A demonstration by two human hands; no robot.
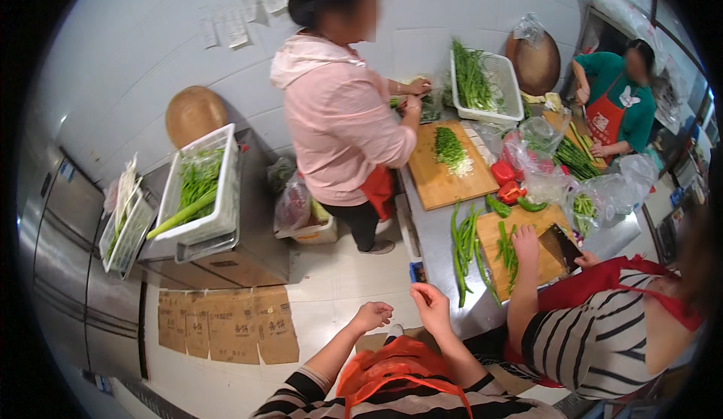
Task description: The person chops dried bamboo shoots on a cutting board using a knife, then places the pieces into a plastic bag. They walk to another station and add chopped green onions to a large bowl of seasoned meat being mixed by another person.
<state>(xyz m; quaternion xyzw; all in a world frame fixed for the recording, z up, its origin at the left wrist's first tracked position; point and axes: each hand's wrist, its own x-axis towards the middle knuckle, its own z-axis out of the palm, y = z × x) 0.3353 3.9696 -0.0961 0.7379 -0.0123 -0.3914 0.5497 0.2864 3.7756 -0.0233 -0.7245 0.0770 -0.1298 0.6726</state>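
My left hand, its fingers curled, hangs in front of my orange apron with no object visible in it. My right hand is raised beside the near corner of the steel table, also with no visible object; whether its fingertips touch is unclear. Close to it on the table lie long green peppers. Beyond them is a wooden cutting board with cut green pepper strips. A second board bears chopped scallions.
A co-worker in a striped shirt holds a cleaver close on my right. Another in a pink hoodie stands across the floor; a third in green works farther off. Flattened cardboard and a white vegetable basket are at left.
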